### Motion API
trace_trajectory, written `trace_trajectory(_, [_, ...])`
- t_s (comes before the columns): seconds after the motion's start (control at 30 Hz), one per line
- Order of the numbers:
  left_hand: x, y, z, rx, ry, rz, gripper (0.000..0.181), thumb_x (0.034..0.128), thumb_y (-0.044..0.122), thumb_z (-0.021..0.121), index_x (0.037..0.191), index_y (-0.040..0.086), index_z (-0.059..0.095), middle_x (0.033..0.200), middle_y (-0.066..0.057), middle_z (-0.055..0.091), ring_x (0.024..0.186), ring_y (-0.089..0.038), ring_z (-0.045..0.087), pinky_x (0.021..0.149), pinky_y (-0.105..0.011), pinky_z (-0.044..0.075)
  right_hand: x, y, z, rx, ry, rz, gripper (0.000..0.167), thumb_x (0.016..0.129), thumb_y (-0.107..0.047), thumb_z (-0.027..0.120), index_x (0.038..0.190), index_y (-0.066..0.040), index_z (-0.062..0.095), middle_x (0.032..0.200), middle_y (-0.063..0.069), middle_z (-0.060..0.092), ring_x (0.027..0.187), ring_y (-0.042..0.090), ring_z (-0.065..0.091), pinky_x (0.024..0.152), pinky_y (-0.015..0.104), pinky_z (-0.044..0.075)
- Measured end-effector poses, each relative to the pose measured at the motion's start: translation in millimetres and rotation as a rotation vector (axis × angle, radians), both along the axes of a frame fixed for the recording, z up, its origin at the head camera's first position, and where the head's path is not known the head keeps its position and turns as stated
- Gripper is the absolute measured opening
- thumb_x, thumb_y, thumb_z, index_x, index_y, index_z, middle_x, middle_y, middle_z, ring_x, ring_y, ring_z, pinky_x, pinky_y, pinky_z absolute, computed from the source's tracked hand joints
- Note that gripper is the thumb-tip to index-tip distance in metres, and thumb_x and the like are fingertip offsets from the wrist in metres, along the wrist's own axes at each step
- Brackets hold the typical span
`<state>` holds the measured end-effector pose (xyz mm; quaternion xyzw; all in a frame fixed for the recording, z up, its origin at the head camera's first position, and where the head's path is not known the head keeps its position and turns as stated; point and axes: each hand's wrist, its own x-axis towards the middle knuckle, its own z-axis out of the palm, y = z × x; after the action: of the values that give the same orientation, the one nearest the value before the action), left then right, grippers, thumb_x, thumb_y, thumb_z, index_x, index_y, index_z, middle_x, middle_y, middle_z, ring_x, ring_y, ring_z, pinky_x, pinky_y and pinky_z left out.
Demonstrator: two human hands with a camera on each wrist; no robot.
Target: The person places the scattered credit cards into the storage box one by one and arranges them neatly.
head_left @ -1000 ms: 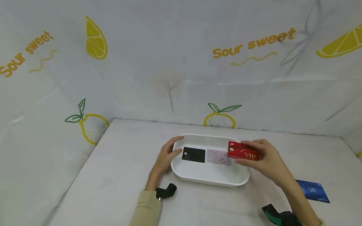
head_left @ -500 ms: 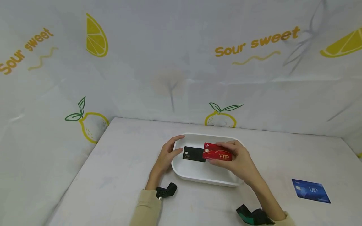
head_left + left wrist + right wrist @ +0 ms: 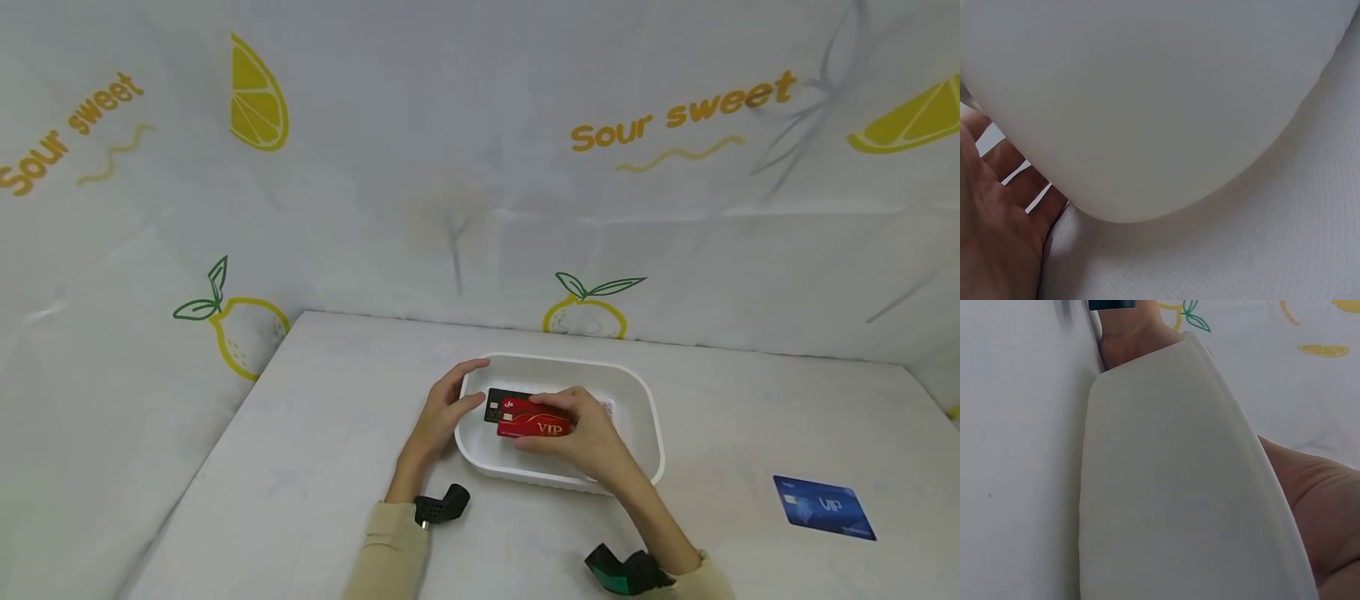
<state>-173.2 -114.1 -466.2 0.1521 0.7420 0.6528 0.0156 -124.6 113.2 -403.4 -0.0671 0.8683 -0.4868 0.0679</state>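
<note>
In the head view my left hand [image 3: 442,417] holds the left end of a white plastic tray [image 3: 652,417], thumb and forefinger at its rim. The left wrist view shows fingers [image 3: 1019,181] against the tray's outer wall. My right hand [image 3: 588,437] pinches a red VIP card [image 3: 525,421] between thumb and fingers, inside the tray's outline. The red card partly covers a black VIP card [image 3: 493,407] in the tray. Of a pale pink card [image 3: 608,407], only a corner shows beside my right hand. In the right wrist view the tray wall hides the cards.
A blue VIP card [image 3: 825,507] lies on the white tabletop [image 3: 322,417], right of the tray. Behind the table hangs a white sheet [image 3: 420,150] printed with lemons. A black wrist device [image 3: 442,505] sits on the left wrist, another [image 3: 626,571] on the right.
My right hand has carried the red card leftward, from over the pale pink card to over the black one. The left hand stays at the tray's end.
</note>
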Motion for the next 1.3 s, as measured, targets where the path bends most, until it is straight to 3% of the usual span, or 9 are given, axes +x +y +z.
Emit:
trace_trajectory(0.17, [-1.5, -1.1, -1.0, 0.001, 0.012, -0.007, 0.05, 0.0948, 0.008, 0.057, 0.144, 0.006, 0.054, 0.155, -0.012, 0.05, 0.153, -0.029, 0.037, 0.129, -0.05, 0.025, -3.7, -10, -2.1, 0.048, -0.011, 0.031, 0.055, 0.074, -0.03, 0.092, 0.122, -0.013, 0.074, 0.115, 0.01, 0.066, 0.11, 0.022, 0.057, 0.093, 0.034, 0.05])
trace_trajectory(0.47, [0.2, -1.1, 0.5, 0.004, -0.004, -0.002, 0.05, 0.0945, 0.008, 0.057, 0.144, 0.008, 0.055, 0.156, -0.011, 0.05, 0.153, -0.028, 0.038, 0.129, -0.05, 0.025, -4.4, -20, -8.1, 0.088, -0.112, 0.048, 0.054, 0.068, -0.03, 0.095, 0.116, -0.014, 0.076, 0.115, 0.006, 0.067, 0.108, 0.021, 0.058, 0.087, 0.035, 0.054])
trace_trajectory(0.73, [0.4, -0.6, 0.7, 0.011, -0.003, -0.004, 0.051, 0.0945, 0.007, 0.057, 0.145, 0.005, 0.054, 0.156, -0.013, 0.05, 0.151, -0.03, 0.04, 0.128, -0.052, 0.028, -2.4, -18, -6.5, 0.163, -0.063, 0.177, 0.049, 0.072, -0.028, 0.093, 0.112, -0.006, 0.076, 0.11, 0.007, 0.075, 0.101, 0.018, 0.063, 0.087, 0.036, 0.053])
trace_trajectory(1.1, [-0.4, -0.9, -2.8, 0.002, 0.003, -0.001, 0.048, 0.0955, 0.008, 0.056, 0.144, 0.005, 0.055, 0.155, -0.012, 0.051, 0.155, -0.027, 0.035, 0.13, -0.049, 0.023, -5.6, -19, -13.0, 0.204, 0.009, 0.229, 0.049, 0.072, -0.029, 0.093, 0.111, -0.003, 0.076, 0.108, 0.009, 0.074, 0.1, 0.018, 0.062, 0.09, 0.038, 0.054])
trace_trajectory(1.3, [-0.6, -1.1, -2.2, 0.005, 0.005, -0.002, 0.048, 0.0952, 0.009, 0.056, 0.143, 0.006, 0.056, 0.155, -0.012, 0.051, 0.154, -0.027, 0.035, 0.13, -0.05, 0.024, -4.4, -20, -11.6, 0.209, 0.015, 0.219, 0.05, 0.072, -0.029, 0.093, 0.112, -0.005, 0.076, 0.11, 0.008, 0.071, 0.103, 0.019, 0.059, 0.092, 0.041, 0.053])
